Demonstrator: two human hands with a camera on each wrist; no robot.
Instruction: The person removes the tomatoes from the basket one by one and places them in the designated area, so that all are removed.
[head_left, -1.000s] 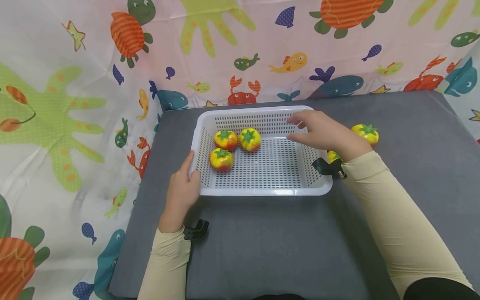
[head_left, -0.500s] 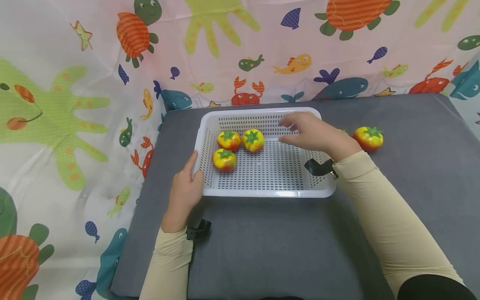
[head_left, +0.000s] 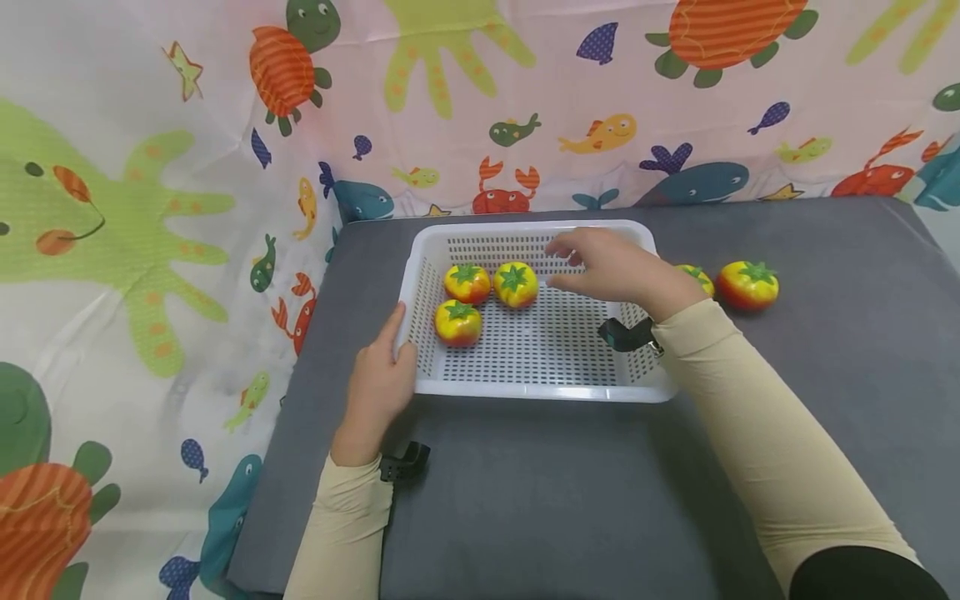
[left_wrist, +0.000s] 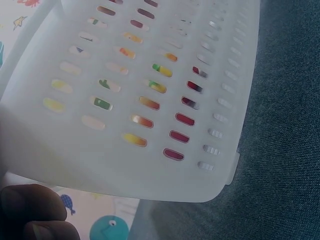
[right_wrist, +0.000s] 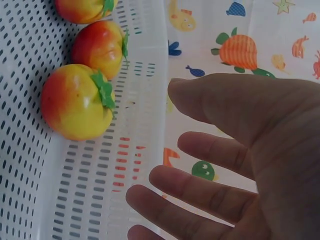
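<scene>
A white perforated plastic basket [head_left: 540,393] rests on the grey table. Three red-and-yellow toy tomatoes with green leafy tops sit in its left half: a rear-left tomato [head_left: 467,284], a tomato [head_left: 516,285] to its right, and a front tomato [head_left: 458,323]. My left hand [head_left: 377,385] holds the basket's left rim; in the left wrist view, two fingertips [left_wrist: 37,205] show beside the outer wall. Above the basket's right half, my right hand [head_left: 611,265] hovers with fingers spread and loosely bent. Nothing lies between the fingers in the right wrist view.
Just right of the basket, one toy tomato [head_left: 697,279] is partly hidden by my right wrist, and another tomato [head_left: 748,286] lies beside it. A sea-animal printed curtain [head_left: 450,142] hangs behind and left of the grey table [head_left: 525,492].
My right hand has moved left, farther over the basket, uncovering more of the tomatoes outside. The left hand keeps its place at the rim. The whole head view has shifted slightly.
</scene>
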